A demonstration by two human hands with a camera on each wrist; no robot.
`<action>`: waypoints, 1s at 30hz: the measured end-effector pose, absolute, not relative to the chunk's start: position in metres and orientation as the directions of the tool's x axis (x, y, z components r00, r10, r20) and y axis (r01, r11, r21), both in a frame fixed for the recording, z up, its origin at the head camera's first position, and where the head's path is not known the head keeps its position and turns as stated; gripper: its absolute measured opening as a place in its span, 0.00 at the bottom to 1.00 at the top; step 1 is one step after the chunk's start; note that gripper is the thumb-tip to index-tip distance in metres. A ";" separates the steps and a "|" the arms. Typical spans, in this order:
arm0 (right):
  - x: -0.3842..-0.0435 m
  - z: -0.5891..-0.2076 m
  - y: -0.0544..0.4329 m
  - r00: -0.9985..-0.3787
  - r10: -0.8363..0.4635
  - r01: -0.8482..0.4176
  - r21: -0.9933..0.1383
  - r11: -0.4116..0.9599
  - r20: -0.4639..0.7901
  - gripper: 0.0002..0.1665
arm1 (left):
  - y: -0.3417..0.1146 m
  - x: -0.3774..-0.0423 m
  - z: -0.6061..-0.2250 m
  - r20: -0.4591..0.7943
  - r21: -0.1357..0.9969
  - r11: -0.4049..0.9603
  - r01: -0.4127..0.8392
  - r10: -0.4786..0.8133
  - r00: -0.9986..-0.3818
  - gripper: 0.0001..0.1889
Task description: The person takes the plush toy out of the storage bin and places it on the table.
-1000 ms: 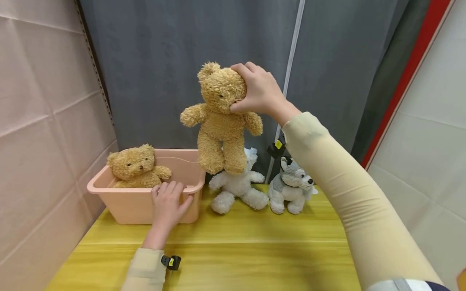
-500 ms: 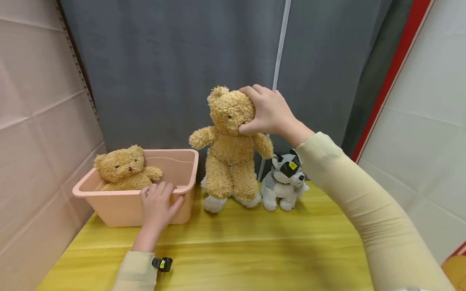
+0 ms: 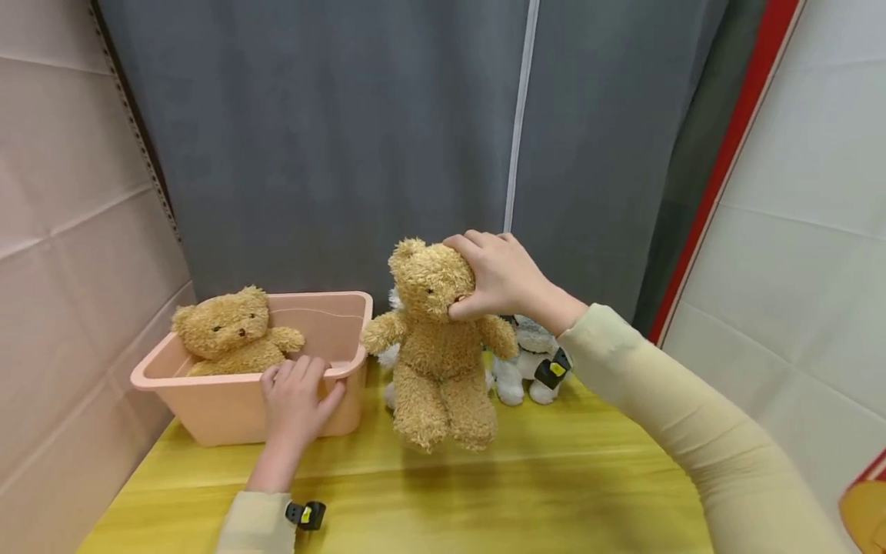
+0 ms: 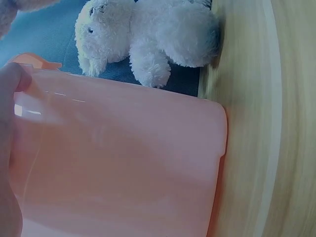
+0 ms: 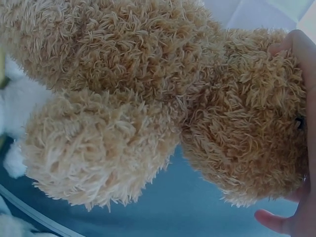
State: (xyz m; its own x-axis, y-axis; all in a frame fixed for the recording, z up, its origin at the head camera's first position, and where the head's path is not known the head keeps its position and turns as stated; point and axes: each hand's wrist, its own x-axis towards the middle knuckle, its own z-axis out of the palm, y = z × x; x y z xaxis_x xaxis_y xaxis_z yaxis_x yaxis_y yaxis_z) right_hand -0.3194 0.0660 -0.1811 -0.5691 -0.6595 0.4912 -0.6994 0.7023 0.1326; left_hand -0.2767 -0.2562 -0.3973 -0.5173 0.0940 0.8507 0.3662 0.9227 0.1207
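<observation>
My right hand (image 3: 501, 277) grips a tan teddy bear (image 3: 439, 369) by the head, thumb across its muzzle and fingers over the top. The bear hangs upright over the wooden table, its shadow below its feet. In the right wrist view the bear's curly fur (image 5: 133, 54) fills most of the picture. With fingers hooked over the near rim, my left hand (image 3: 294, 400) holds a pink plastic tub (image 3: 208, 412). A second tan teddy bear (image 3: 228, 331) leans inside the tub at its left end.
Behind the held bear sits a white plush toy (image 4: 163, 39), mostly hidden in the head view. A grey and white plush dog (image 3: 512, 377) is to its right, partly covered by my right wrist. A grey curtain (image 3: 311, 154) hangs behind the wooden table (image 3: 554, 485).
My right hand has lowered the teddy bear from high before the curtain to close over the table, now in front of the white plush toy. My left hand stays on the tub's rim.
</observation>
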 end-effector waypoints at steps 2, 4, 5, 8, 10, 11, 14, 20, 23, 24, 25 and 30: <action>-0.317 -0.190 0.065 -0.559 -0.674 -0.710 0.140 0.690 0.482 0.52 | -0.258 -0.276 -0.399 0.858 0.121 0.922 0.369 0.090 -0.506 0.14; -0.314 -0.199 0.066 -0.552 -0.681 -0.720 0.137 0.680 0.480 0.51 | -0.258 -0.275 -0.399 0.862 0.117 0.919 0.376 0.093 -0.498 0.14; -0.313 -0.204 0.067 -0.550 -0.684 -0.725 0.133 0.676 0.480 0.51 | -0.258 -0.275 -0.399 0.864 0.115 0.918 0.378 0.095 -0.494 0.15; -0.308 -0.216 0.069 -0.551 -0.686 -0.733 0.118 0.670 0.475 0.52 | -0.258 -0.275 -0.398 0.868 0.111 0.916 0.384 0.099 -0.487 0.15; -0.305 -0.223 0.070 -0.557 -0.688 -0.734 0.113 0.670 0.465 0.52 | -0.257 -0.275 -0.396 0.870 0.112 0.917 0.384 0.097 -0.484 0.16; -0.303 -0.226 0.070 -0.559 -0.690 -0.733 0.116 0.671 0.459 0.52 | -0.256 -0.276 -0.395 0.871 0.111 0.916 0.385 0.097 -0.482 0.16; -0.300 -0.236 0.070 -0.567 -0.698 -0.727 0.133 0.674 0.437 0.53 | -0.255 -0.277 -0.392 0.872 0.106 0.916 0.386 0.101 -0.480 0.16; -0.299 -0.258 0.069 -0.572 -0.720 -0.728 0.161 0.666 0.394 0.54 | -0.252 -0.281 -0.388 0.863 0.102 0.913 0.395 0.116 -0.492 0.16; -0.301 -0.271 0.067 -0.597 -0.720 -0.728 0.139 0.672 0.353 0.54 | -0.252 -0.279 -0.389 0.861 0.114 0.912 0.395 0.108 -0.497 0.16; -0.302 -0.275 0.067 -0.606 -0.718 -0.728 0.126 0.674 0.342 0.54 | -0.253 -0.279 -0.390 0.862 0.117 0.912 0.394 0.104 -0.496 0.16; -0.303 -0.278 0.066 -0.616 -0.715 -0.727 0.111 0.677 0.330 0.54 | -0.253 -0.279 -0.390 0.864 0.116 0.912 0.393 0.102 -0.493 0.16; -0.308 -0.296 0.064 -0.653 -0.714 -0.732 0.030 0.680 0.252 0.53 | -0.253 -0.278 -0.389 0.875 0.104 0.917 0.386 0.100 -0.473 0.16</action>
